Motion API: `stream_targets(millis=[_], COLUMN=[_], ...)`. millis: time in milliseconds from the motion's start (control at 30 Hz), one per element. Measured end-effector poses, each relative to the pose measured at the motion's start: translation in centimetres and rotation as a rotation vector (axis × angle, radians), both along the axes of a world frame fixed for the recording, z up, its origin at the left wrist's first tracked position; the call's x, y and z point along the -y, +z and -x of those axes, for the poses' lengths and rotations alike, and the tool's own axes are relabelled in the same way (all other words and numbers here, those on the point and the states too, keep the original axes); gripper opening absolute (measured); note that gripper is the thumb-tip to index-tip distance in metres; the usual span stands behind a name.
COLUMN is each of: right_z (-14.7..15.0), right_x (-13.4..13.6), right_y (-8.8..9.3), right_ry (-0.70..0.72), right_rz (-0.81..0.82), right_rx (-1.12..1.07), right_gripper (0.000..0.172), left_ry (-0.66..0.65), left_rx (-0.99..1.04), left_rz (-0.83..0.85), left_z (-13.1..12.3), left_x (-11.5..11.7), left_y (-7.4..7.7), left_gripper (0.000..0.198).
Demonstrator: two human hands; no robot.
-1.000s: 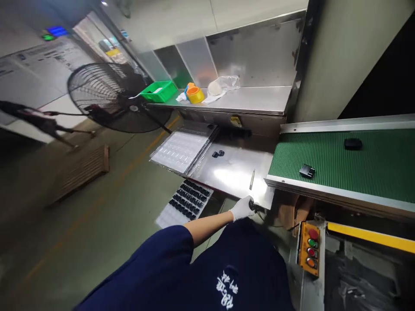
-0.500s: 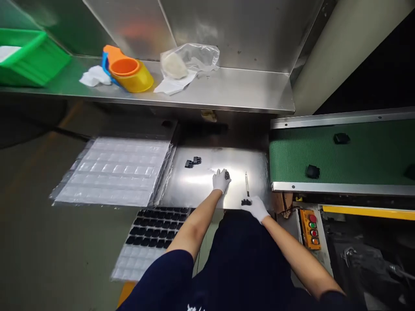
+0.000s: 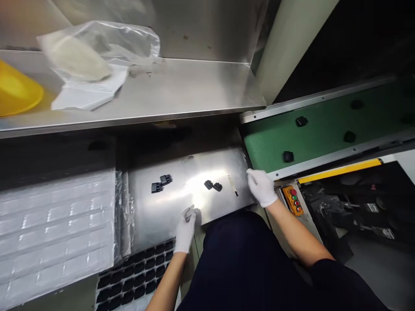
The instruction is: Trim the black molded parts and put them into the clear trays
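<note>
Gloved left hand (image 3: 185, 229) and right hand (image 3: 262, 188) hovering over small black parts (image 3: 161, 183) on a steel counter (image 3: 145, 220)

The left hand is sitting at the counter's near edge with its fingers bunched up, though I can't tell if it's pinching anything. The right hand is reaching in at the right end, fingers pressed together and empty as far as I can see, just beside a thin metal strip (image 3: 232, 185). One pair of parts is lying mid-counter, another nearer the right end. Past that end, a green conveyor belt (image 3: 324, 129) is carrying more black parts, a tray (image 3: 132, 272) of them is sitting below the near edge, and clear blister trays (image 3: 55, 233) are lying off the left edge.
</note>
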State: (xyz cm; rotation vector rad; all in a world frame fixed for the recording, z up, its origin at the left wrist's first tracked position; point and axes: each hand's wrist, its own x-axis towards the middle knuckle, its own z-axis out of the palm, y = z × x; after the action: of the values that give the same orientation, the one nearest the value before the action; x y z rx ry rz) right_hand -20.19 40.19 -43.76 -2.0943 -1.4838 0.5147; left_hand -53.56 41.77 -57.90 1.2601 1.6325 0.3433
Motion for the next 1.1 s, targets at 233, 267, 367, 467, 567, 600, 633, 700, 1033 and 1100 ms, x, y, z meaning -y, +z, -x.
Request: stream_targets(millis=[233,267,367,467,567,600,633,700,1033,1100], right_z=[-16.2,-17.7,-20.3,-19.5,-14.4,-12.1,-9.6,-4.7,3.2,3.3], right_x=[-0.4,-1.0,-2.2,-2.1,-0.6,0.1,0.7,1.8,1.8,0.1], right_y=[5.7,5.5,5.5,6.9,8.6,9.0,9.0,8.5,2.5,1.4], right_ry=[-0.067,-0.004,0.086,0.116,0.196,0.277,0.411,0.632,0.837,0.743], right_rz=[-0.115,-0.095,-0.08,-0.11,-0.122,-0.094,-0.019,0.125,0.347,0.271], right_rx=[0.203,0.141,0.023,-0.025,-0.354,-0.605,-0.821,-1.079,-1.015,-0.642], right_gripper=[0.038,0.034,0.026,0.025,0.035,0.039,0.043,0.053,0.035,0.027], left_ry=[-0.28,-0.283,-0.242,-0.174,-0.112,-0.127,-0.162,-0.265,-0.242,-0.127], left_rx=[0.002,0.026,0.081,0.202,0.617,0.793,0.954,1.149,1.062,0.971], left_rz=[-0.045,-0.068,-0.131,-0.143,0.031,0.119,0.202,0.282,0.293,0.238], left_z=[-2.4,-3.3,-6.0,-8.2,-10.1,-10.7,-11.2,-12.0,-11.1,-10.5], left_x=[-0.9,-1.2,-1.2,0.1,2.1,2.7,3.2,3.8,5.5,5.8], left_y=[4.7,5.5,7.8,10.0,12.8,13.9,15.0,16.8,18.8,18.8], left_gripper=[0.044,0.044,0.042,0.04,0.046,0.05,0.054,0.061,0.022,0.028])
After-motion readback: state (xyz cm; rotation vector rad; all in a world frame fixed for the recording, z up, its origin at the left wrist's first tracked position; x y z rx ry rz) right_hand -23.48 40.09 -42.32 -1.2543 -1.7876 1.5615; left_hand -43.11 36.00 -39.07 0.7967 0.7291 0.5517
